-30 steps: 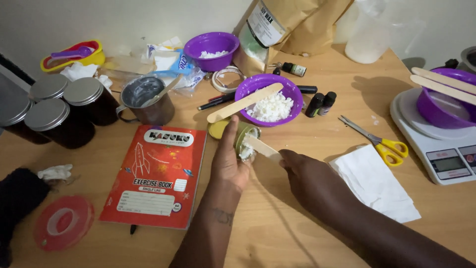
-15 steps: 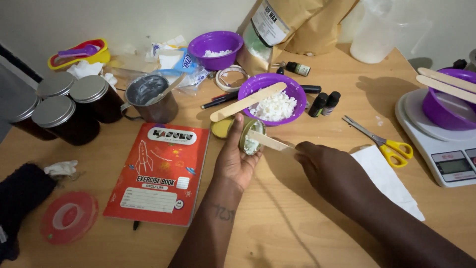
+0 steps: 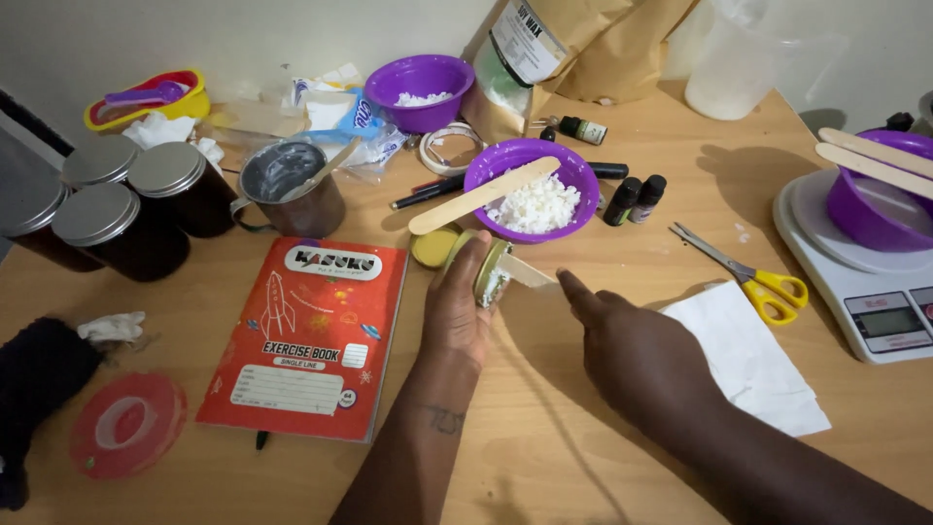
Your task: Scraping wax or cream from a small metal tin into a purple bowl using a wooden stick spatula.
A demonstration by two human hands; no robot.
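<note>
Two hands meet at the centre of the wooden table [image 3: 583, 457]. At far left lie a dark cloth [image 3: 34, 384] and a red round lid [image 3: 126, 425]; behind them stand three dark jars [image 3: 117, 209] with grey metal lids. Next comes a metal cup [image 3: 290, 188] with a stirrer in it, and in front of it a red exercise book [image 3: 311, 335]. The left hand [image 3: 462, 306] has its grip clamped on a small round tin [image 3: 491, 272], tipped on its side so the opening faces right; white flakes show inside. Half a second ago the tin sat slightly nearer the purple bowl [image 3: 530, 190] of white flakes, which has a broad wooden stick laid across its rim; it is now drawn a little toward the person. The right hand [image 3: 637, 355] has its grip closed on a flat wooden stick [image 3: 530, 274], forefinger stretched along it, the tip at the tin's mouth as before. The work on the flakes in the tin thus appears to be under way. Farther right: two small dark bottles [image 3: 637, 197], yellow-handled scissors [image 3: 753, 277], a white paper sheet [image 3: 748, 360], and a kitchen scale [image 3: 875, 301] carrying another purple bowl.
</note>
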